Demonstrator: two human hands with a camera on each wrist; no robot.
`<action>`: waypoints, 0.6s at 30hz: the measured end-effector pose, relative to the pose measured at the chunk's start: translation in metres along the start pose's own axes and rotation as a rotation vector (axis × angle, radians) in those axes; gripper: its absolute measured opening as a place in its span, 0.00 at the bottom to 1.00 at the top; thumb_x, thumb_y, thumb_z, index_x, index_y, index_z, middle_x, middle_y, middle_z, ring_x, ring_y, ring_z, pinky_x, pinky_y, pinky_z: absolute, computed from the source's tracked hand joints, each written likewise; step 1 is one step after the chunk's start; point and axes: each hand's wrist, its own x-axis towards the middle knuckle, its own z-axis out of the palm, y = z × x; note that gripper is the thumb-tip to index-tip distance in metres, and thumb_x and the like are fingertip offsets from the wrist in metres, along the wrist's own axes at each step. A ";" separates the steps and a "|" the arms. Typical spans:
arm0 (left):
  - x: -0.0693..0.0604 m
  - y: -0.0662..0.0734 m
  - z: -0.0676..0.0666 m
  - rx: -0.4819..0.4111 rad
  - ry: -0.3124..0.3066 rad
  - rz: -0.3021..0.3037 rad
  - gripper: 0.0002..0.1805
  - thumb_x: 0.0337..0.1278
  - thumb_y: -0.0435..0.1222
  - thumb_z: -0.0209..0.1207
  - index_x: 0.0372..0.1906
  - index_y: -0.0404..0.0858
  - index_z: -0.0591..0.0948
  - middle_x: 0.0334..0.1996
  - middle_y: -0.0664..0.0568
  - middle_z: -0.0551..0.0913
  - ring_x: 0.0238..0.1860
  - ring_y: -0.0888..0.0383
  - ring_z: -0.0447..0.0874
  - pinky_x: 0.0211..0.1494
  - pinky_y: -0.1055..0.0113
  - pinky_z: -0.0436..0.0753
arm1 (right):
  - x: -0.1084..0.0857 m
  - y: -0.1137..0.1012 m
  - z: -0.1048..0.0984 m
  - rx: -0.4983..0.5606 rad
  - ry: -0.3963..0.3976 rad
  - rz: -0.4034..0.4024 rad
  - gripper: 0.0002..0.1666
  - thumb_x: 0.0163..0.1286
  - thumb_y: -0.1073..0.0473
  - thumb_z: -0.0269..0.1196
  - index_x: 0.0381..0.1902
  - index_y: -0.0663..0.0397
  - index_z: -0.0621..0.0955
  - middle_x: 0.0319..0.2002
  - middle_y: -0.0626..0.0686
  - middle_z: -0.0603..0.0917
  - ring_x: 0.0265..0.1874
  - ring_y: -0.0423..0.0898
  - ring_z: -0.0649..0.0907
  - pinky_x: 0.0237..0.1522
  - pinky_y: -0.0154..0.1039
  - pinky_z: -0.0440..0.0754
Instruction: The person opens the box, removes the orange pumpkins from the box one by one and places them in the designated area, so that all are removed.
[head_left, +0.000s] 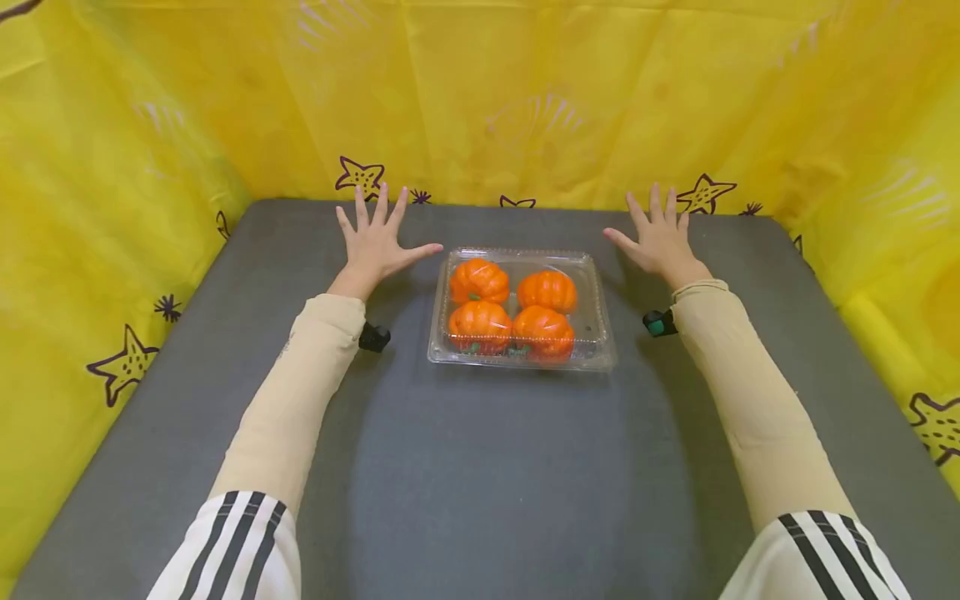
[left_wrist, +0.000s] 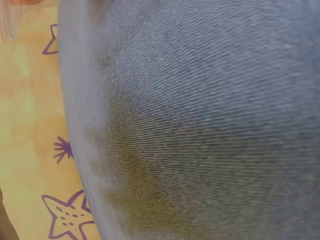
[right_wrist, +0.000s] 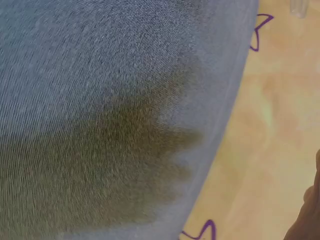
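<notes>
Well apart, hands beside box edges

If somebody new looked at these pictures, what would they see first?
Probably the four bright orange pumpkins in the clear box, towards the far edge of the grey table. Then the left hand and right hand, spread wide on either side of the box. And the yellow cloth behind the table, with starfish drawn on it.
</notes>
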 end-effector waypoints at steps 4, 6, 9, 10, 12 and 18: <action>-0.008 0.001 -0.001 -0.051 0.021 0.019 0.55 0.36 0.77 0.36 0.66 0.58 0.29 0.66 0.55 0.21 0.58 0.51 0.05 0.53 0.43 0.15 | -0.007 0.001 -0.001 0.000 0.023 -0.060 0.48 0.63 0.28 0.35 0.70 0.47 0.37 0.65 0.58 0.22 0.60 0.54 0.21 0.55 0.63 0.25; -0.014 0.001 0.000 -0.085 0.041 0.031 0.54 0.37 0.76 0.38 0.67 0.58 0.30 0.67 0.56 0.23 0.59 0.52 0.06 0.54 0.42 0.17 | -0.012 0.001 0.000 0.014 0.038 -0.084 0.48 0.63 0.29 0.37 0.70 0.49 0.38 0.66 0.57 0.23 0.60 0.54 0.22 0.55 0.63 0.26; -0.022 0.002 0.003 -0.156 0.076 0.054 0.55 0.38 0.74 0.42 0.68 0.54 0.34 0.68 0.55 0.28 0.63 0.54 0.13 0.57 0.43 0.21 | -0.020 0.001 0.004 0.049 0.051 -0.117 0.49 0.64 0.30 0.38 0.69 0.56 0.37 0.66 0.59 0.25 0.61 0.53 0.24 0.57 0.61 0.28; -0.025 0.002 0.005 -0.191 0.091 0.065 0.56 0.39 0.73 0.45 0.69 0.52 0.36 0.69 0.54 0.31 0.64 0.55 0.17 0.59 0.44 0.24 | -0.023 0.001 0.005 0.070 0.054 -0.133 0.50 0.65 0.31 0.39 0.68 0.59 0.37 0.66 0.60 0.26 0.62 0.53 0.25 0.58 0.60 0.29; -0.032 0.003 0.008 -0.300 0.115 0.090 0.56 0.40 0.69 0.50 0.70 0.46 0.41 0.69 0.53 0.38 0.67 0.58 0.26 0.63 0.49 0.31 | -0.028 0.000 0.007 0.121 0.061 -0.167 0.50 0.66 0.34 0.40 0.67 0.64 0.37 0.67 0.61 0.29 0.63 0.54 0.29 0.60 0.56 0.31; -0.056 0.011 0.018 -0.699 0.229 0.174 0.49 0.41 0.55 0.63 0.66 0.36 0.58 0.65 0.47 0.58 0.65 0.56 0.52 0.64 0.63 0.53 | -0.049 0.000 0.010 0.325 0.149 -0.255 0.44 0.69 0.42 0.46 0.68 0.63 0.42 0.69 0.55 0.36 0.66 0.46 0.37 0.64 0.47 0.36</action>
